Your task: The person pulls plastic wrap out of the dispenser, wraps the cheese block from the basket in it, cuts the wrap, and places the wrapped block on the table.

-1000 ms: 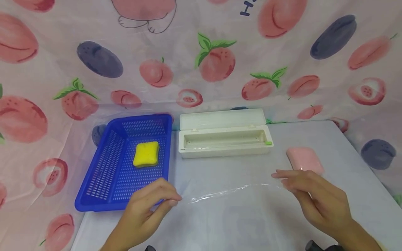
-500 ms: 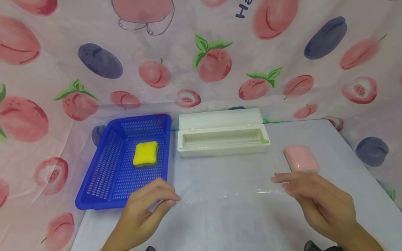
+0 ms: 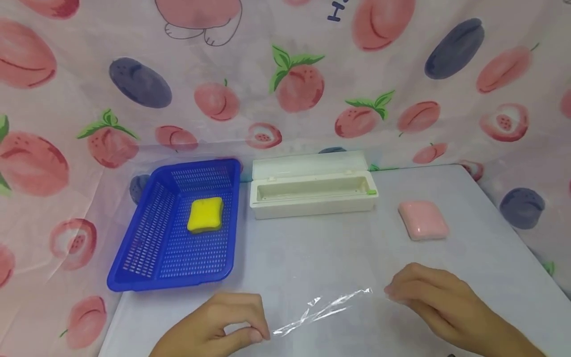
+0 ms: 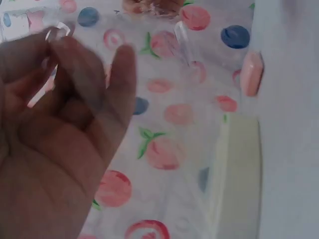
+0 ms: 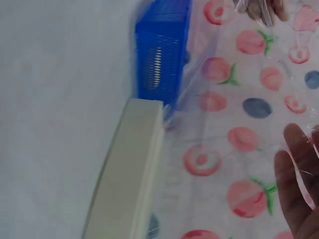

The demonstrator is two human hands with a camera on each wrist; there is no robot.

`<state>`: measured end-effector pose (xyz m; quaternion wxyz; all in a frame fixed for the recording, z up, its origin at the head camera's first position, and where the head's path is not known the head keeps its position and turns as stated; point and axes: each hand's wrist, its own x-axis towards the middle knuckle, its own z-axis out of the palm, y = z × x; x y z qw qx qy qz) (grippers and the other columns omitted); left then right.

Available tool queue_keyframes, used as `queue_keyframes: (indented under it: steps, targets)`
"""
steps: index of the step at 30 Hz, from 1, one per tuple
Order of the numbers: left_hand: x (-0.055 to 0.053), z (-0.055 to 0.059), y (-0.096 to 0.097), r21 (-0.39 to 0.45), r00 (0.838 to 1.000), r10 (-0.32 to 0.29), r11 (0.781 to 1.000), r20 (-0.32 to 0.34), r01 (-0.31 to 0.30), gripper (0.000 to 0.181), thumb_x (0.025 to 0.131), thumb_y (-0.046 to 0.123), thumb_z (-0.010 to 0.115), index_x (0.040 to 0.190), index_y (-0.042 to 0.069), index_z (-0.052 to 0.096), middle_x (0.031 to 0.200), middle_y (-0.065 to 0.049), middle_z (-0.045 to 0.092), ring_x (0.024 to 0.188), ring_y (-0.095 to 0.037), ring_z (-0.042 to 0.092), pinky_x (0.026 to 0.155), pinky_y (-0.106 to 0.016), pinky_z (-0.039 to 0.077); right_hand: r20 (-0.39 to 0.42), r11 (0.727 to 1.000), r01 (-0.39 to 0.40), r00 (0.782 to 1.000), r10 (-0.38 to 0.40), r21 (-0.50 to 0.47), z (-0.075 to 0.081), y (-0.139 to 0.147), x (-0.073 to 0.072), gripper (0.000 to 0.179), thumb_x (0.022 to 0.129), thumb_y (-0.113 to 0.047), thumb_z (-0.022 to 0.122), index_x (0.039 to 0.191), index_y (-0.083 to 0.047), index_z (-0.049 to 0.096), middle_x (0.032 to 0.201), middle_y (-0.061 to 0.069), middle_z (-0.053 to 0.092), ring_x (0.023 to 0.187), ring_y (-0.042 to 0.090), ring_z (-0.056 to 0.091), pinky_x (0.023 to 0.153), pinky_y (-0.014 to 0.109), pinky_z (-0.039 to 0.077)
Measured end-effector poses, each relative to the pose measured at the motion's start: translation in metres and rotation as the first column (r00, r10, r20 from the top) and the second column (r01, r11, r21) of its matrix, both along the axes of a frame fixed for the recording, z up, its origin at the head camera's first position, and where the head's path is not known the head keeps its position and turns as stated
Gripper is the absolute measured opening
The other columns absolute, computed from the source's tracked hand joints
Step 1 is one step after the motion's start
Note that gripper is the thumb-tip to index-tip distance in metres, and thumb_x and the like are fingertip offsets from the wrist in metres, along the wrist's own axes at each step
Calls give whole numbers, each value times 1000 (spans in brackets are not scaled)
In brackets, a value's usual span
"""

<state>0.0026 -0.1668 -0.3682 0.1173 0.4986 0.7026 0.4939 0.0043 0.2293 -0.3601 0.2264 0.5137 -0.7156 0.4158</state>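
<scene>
A sheet of clear cling film (image 3: 321,312) stretches between the two hands low over the table, its shiny top edge sloping down to the left. My left hand (image 3: 214,325) pinches one corner between thumb and fingers. The other end is pinched by my right hand (image 3: 439,302), whose thumb is mostly hidden in the head view. In the right wrist view the see-through film (image 5: 224,55) spans from the far hand to the near one. Beyond the hands stands a long white cling film dispenser (image 3: 314,207), lid raised, with a small green tab at its right end.
At the left is a blue plastic basket (image 3: 234,223) holding a yellow sponge (image 3: 205,214). A glossy pink rounded block (image 3: 423,220) lies on the white tabletop (image 3: 312,248) at the right. A fruit-print curtain (image 3: 178,59) hangs behind.
Both hands have come down and nearer the body with the film, the left one dropping most. The pink block now shows whole. The film's edge has bunched into brighter folds.
</scene>
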Motion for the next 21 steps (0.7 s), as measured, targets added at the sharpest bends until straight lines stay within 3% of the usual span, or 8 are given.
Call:
queue_keyframes:
  steps: [3,5,6,10,12,18,20,21]
  targets:
    - [1,-14,0,-121,995,-86,988,48,91,22,105,7,52,108,24,66,91,10,61,92,5,58,85,-17,53,99,988,15,995,-31,153,-25,11,2,11,105,-12,57,103,-12,68,103,-6,62,95,0,57,79,10,47]
    - [0,-25,-1,-201,989,-110,971,99,128,19,108,15,50,106,26,66,92,13,61,92,8,56,86,-15,52,200,962,12,977,-69,272,-41,16,6,12,102,-13,61,106,-24,65,103,-14,59,93,-5,56,79,8,47]
    - [0,-32,-1,-231,987,-114,963,112,138,19,108,18,49,104,27,66,91,14,61,92,9,56,85,-15,52,274,945,-6,958,-88,326,-48,18,8,15,102,-15,63,107,-29,65,102,-18,59,91,-7,55,78,8,47]
    - [-3,-58,-5,-316,979,-83,938,185,139,20,108,25,50,99,27,67,87,17,62,87,11,55,80,-14,52,533,874,-118,828,-175,471,-71,19,12,15,103,-25,62,108,-39,65,97,-24,59,88,-9,55,76,13,51]
    - [-3,-69,-5,-344,980,-62,930,188,125,19,106,24,52,97,26,68,84,17,62,83,12,55,76,-13,52,572,855,-141,795,-203,499,-80,19,12,14,103,-27,61,108,-38,67,98,-24,62,89,-9,57,76,16,54]
    - [-5,-88,5,-460,993,22,887,119,35,13,101,23,59,94,25,70,80,22,61,77,12,54,71,-10,48,495,823,-90,834,-246,561,-104,20,8,16,100,-23,67,112,-33,72,102,-24,67,91,-8,60,75,21,56]
    - [-5,-90,9,-507,992,64,862,107,-1,12,100,25,60,97,26,72,83,23,62,78,11,55,73,-12,49,487,808,-79,830,-271,584,-108,19,6,15,100,-28,66,113,-32,73,103,-24,68,91,-8,61,76,23,57]
    - [-4,-90,10,-536,989,94,844,115,-18,12,99,26,61,99,27,73,86,24,63,81,10,56,75,-14,51,464,800,-65,841,-277,596,-110,19,4,14,101,-29,65,113,-32,73,103,-24,69,92,-6,62,76,25,57]
